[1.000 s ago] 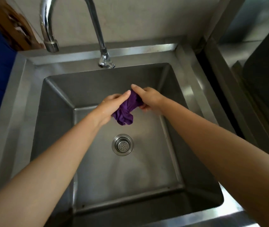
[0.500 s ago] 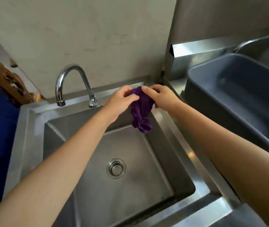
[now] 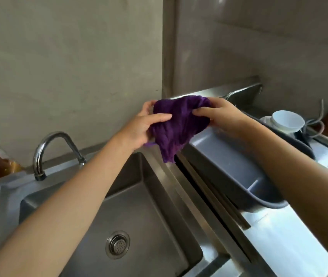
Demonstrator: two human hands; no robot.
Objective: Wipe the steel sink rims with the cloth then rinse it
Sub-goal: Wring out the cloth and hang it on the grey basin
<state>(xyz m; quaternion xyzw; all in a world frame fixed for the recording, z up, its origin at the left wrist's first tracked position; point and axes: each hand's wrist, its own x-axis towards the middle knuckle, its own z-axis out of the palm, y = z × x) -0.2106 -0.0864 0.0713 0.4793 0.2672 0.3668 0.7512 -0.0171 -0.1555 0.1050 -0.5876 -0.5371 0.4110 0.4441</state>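
Purple cloth (image 3: 179,124): held in the air between both hands, spread out from the tight bunch of a moment earlier, its lower point hanging free just above the strip of steel sink rim (image 3: 183,188) that divided the basin from the counter. Left hand (image 3: 141,124): pinched the cloth's left edge, thumb laid across the front, fingers behind the fabric. Right hand (image 3: 221,114): pinched the right edge, thumb on the front, the remaining fingers hidden behind cloth. Change noted: the hands had lifted from low over the basin, then up and toward the right rim, and had drawn apart to open the cloth; this read as wringing finished and the cloth being readied for a wiping pass, so the rim wiping appeared not yet begun here and the rinse came later. Below the left forearm: the steel sink (image 3: 45,193), dry-looking, with its round drain strainer (image 3: 117,244). Beyond the left hand and lower: a curved chrome tap (image 3: 48,145), no water visible from it. Under the right hand and forearm: a grey plastic tub (image 3: 229,162) tilted on the counter. Beyond the right hand: a white bowl (image 3: 287,120) with thin cords beside it. Hard to make out: whether the cloth was wet; the carved brown object at the left edge, cut off; the tub's contents, hidden by the right arm; the near rim, out of frame.
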